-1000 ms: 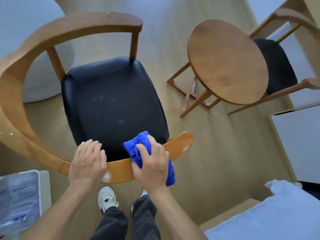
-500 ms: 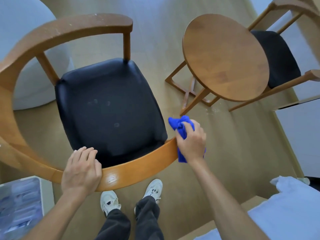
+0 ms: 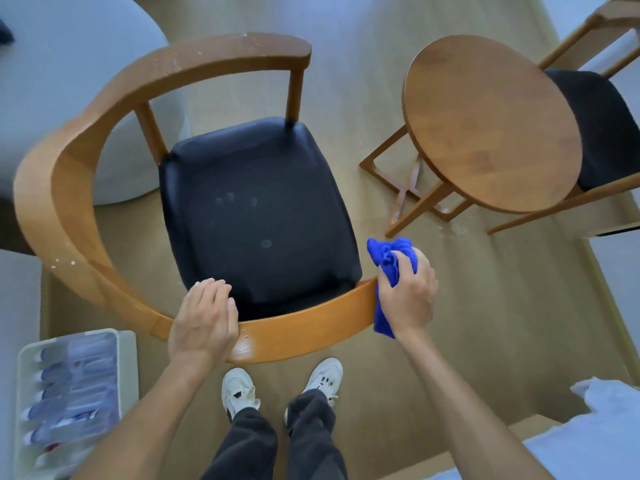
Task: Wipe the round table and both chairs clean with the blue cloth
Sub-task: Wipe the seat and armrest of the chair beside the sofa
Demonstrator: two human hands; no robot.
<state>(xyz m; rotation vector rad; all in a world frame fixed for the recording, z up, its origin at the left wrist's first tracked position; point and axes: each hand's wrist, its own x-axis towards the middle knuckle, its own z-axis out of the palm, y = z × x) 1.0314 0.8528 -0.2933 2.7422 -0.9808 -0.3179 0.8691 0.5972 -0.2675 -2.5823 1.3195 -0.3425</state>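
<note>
The right hand (image 3: 407,294) has slid the blue cloth (image 3: 389,268) along to the armrest's end

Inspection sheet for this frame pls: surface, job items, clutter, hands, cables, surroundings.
Surface: light wood-look floor; pale specks near the table legs.
Job's things: near curved wooden armchair with black seat, white specks on its rail, smudges on seat; round brown wooden table; second wooden chair with black seat behind it; blue cloth at the near rail's end.
Clutter: white tray of tubes.
Hands: left hand rests on rail; right hand grips cloth.
Cables: nothing seen.
Surroundings: grey rounded seat; pale fabric.
</note>
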